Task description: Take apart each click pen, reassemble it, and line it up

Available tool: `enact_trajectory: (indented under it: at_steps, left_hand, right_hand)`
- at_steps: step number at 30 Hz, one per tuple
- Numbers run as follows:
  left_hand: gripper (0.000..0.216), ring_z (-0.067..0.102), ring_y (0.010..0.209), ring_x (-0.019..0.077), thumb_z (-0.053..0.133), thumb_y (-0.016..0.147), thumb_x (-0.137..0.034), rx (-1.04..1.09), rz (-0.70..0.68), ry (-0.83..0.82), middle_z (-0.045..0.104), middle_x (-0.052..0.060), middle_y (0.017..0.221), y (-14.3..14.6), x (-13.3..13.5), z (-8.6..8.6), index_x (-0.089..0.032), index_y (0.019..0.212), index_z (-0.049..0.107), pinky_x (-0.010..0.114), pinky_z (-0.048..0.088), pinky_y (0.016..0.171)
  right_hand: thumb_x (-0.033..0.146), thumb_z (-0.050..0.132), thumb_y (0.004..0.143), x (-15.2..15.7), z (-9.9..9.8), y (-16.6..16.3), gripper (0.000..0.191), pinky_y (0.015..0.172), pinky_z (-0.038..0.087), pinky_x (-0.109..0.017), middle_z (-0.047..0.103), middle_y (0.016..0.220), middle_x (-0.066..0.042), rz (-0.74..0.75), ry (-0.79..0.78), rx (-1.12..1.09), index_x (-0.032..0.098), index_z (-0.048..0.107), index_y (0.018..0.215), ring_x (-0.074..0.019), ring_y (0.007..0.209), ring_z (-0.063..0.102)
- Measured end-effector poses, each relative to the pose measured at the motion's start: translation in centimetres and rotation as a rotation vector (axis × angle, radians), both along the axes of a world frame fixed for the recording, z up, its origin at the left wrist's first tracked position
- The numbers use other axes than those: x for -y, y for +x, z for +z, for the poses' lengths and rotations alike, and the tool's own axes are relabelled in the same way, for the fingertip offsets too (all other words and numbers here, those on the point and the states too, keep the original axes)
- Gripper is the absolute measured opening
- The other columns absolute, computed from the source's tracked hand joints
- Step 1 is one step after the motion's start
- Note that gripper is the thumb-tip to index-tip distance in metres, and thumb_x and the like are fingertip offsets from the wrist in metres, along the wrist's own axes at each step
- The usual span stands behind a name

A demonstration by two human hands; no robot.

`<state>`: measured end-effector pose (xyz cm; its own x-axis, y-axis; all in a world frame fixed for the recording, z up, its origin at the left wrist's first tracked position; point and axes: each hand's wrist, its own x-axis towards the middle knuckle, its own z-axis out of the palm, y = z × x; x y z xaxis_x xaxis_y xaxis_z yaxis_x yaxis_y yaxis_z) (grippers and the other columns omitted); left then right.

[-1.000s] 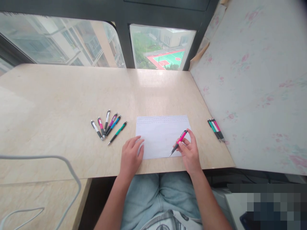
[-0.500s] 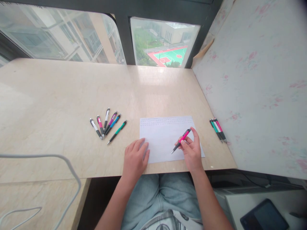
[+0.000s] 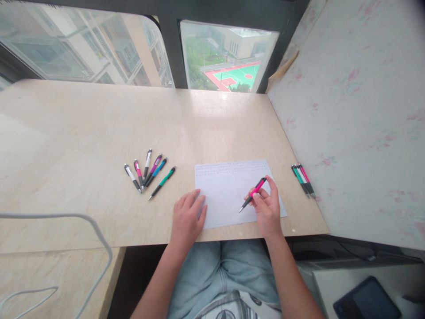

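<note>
A white sheet of paper (image 3: 226, 190) lies in front of me, with rows of small writing along its top edge. My left hand (image 3: 190, 212) lies flat over the sheet's left edge, fingers stretched out and holding nothing. Above the right part of the paper, my right hand (image 3: 267, 210) is closed around a pink and black pen (image 3: 256, 188). The pen is tilted, its tip pointing down and left, and one finger is at its top end. Whether the tip touches the paper I cannot tell.
Left of the paper lie several fanned-out pens (image 3: 146, 170) and a separate green pen (image 3: 162, 183). A row of pens (image 3: 303, 179) rests by the flowered wall (image 3: 358, 133). A pale cable (image 3: 96, 228) loops at the left. A dark tablet-like device (image 3: 367, 299) lies lower right.
The paper has shifted and turned slightly, its right side a little farther right. My right hand has moved slightly right with the pen. My left hand is almost unchanged.
</note>
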<state>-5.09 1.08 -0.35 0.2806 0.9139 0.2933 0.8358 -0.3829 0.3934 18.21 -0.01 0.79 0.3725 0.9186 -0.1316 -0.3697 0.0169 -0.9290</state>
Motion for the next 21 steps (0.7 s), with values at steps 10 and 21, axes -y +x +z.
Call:
enact_trajectory:
  at_steps: [10,21]
  left_hand:
    - [0.023,0.056,0.117,0.0311,0.055,0.093,-0.022,-0.013,0.008,-0.022,0.064,0.013,0.128,0.05,0.16,-0.04,-0.019,0.114,0.064,0.049,0.045,0.097]
    - [0.024,0.057,0.117,0.0311,0.056,0.092,-0.022,0.011,0.012,-0.029,0.064,0.013,0.128,0.08,0.12,-0.04,-0.02,0.114,0.065,0.049,0.045,0.097]
  right_hand:
    - [0.022,0.073,0.08,-0.03,0.0,-0.05,0.064,0.063,0.049,-0.028,0.07,0.086,0.001,-0.009,0.024,0.028,0.029,0.042,0.135,-0.0168,0.072,0.069]
    - [0.025,0.074,0.08,-0.17,0.47,-0.47,0.073,0.062,0.049,-0.029,0.07,0.086,0.001,-0.013,-0.003,0.025,0.03,0.036,0.143,-0.0169,0.07,0.069]
